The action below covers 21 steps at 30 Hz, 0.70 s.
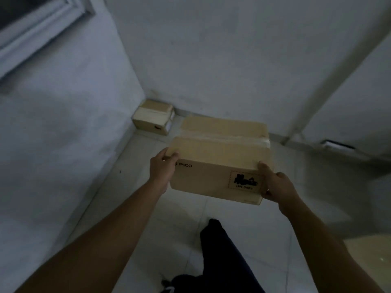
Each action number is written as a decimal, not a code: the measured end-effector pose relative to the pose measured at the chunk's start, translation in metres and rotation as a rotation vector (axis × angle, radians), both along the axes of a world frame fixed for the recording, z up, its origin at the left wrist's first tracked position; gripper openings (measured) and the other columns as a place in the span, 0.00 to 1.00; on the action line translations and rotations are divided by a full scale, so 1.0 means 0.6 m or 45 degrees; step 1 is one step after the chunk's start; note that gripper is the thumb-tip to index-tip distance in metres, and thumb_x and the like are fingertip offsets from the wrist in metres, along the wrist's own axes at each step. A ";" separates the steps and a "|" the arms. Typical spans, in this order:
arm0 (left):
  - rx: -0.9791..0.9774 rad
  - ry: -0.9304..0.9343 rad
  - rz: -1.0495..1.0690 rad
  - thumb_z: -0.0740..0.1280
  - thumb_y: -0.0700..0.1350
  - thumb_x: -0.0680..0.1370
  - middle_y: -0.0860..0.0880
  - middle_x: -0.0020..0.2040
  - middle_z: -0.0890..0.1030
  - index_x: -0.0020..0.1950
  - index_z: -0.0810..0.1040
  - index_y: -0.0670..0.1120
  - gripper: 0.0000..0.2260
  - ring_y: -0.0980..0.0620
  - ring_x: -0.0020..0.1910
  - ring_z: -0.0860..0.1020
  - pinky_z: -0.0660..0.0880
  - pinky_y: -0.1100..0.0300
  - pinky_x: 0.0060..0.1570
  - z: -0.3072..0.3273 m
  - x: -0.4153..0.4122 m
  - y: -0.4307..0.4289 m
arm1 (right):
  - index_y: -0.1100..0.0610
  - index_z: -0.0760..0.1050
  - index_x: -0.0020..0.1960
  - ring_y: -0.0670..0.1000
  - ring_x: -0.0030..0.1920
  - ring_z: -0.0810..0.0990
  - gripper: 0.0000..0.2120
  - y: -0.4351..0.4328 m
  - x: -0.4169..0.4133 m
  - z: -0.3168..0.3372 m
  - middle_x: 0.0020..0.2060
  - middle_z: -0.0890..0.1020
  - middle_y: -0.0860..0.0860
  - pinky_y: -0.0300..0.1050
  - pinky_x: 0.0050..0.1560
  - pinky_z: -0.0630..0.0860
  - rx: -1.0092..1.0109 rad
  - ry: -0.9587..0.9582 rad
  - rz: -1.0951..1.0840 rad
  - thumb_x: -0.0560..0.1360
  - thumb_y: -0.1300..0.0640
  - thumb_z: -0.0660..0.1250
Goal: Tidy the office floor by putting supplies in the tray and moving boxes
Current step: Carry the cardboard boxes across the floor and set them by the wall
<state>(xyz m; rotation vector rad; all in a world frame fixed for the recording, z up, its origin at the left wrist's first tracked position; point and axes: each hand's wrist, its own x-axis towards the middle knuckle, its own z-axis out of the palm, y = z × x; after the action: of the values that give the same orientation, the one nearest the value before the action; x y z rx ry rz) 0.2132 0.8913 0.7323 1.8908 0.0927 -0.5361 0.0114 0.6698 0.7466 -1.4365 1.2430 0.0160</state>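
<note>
1. The floor [182,218] under me was pale tile with thin joints, dim in the low light.
2. I faced a corner where a left wall [63,144] met a back wall [211,60], both plain and greyish white.
3. A window frame [42,28] sat high on the left wall, at the edge of my view.
4. A pale conduit [338,70] ran slantwise down the right side to the base of the wall.
5. A small cardboard box [153,117] lay on the floor, pushed right into the corner against both walls.
6. My dark trouser leg [215,250] showed below, between my forearms.
7. The big cardboard box [220,153] was in the air in front of me, above the tile and nearer to me than the small box, its top sealed with a strip of tape [222,140].
8. The side facing me carried the print PICO [184,165] and a battery label [245,180] marked UN 3481.
9. My left hand [161,170] gripped the box's left near corner, thumb on the top edge and fingers out of sight round the side.
10. My right hand [277,187] gripped the right near corner, thumb up along the edge and fingers wrapped behind.
11. Both arms were stretched forward, nearly straight.
</note>
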 end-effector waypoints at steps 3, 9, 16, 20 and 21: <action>0.025 0.029 0.153 0.68 0.50 0.75 0.57 0.45 0.79 0.61 0.78 0.51 0.14 0.52 0.47 0.79 0.79 0.48 0.52 -0.005 0.094 0.010 | 0.64 0.72 0.58 0.60 0.51 0.80 0.34 -0.019 0.132 -0.002 0.52 0.80 0.60 0.62 0.55 0.78 -0.007 0.003 0.109 0.71 0.33 0.63; 0.033 0.051 0.293 0.69 0.50 0.75 0.51 0.50 0.82 0.57 0.80 0.54 0.11 0.50 0.47 0.80 0.80 0.45 0.50 -0.030 0.293 0.031 | 0.64 0.70 0.58 0.60 0.50 0.80 0.33 -0.027 0.373 -0.032 0.52 0.79 0.61 0.62 0.53 0.79 0.017 -0.001 0.161 0.72 0.35 0.64; 0.025 0.054 0.293 0.66 0.47 0.77 0.52 0.48 0.79 0.62 0.78 0.50 0.13 0.55 0.42 0.78 0.78 0.56 0.44 -0.065 0.567 0.037 | 0.59 0.68 0.58 0.58 0.51 0.78 0.28 0.002 0.629 -0.103 0.54 0.76 0.58 0.58 0.52 0.80 0.121 0.063 -0.001 0.73 0.36 0.64; 0.007 0.083 0.214 0.68 0.43 0.77 0.58 0.45 0.80 0.64 0.77 0.49 0.15 0.58 0.43 0.78 0.76 0.62 0.40 -0.077 0.712 0.035 | 0.59 0.70 0.59 0.56 0.52 0.79 0.27 0.011 0.751 -0.128 0.55 0.77 0.57 0.51 0.46 0.79 0.216 0.083 -0.101 0.74 0.37 0.64; 0.018 0.080 0.193 0.68 0.43 0.77 0.59 0.44 0.79 0.64 0.77 0.49 0.16 0.59 0.43 0.78 0.76 0.62 0.40 -0.082 0.740 0.034 | 0.59 0.70 0.59 0.55 0.52 0.79 0.27 0.012 0.775 -0.137 0.55 0.78 0.56 0.51 0.47 0.79 0.231 0.078 -0.115 0.74 0.37 0.64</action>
<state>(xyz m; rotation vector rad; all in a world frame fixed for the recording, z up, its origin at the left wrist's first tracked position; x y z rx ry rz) 0.6574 0.9118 0.6834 1.8633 0.2797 -0.4922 0.4764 0.6769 0.6645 -1.2300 1.3210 0.1097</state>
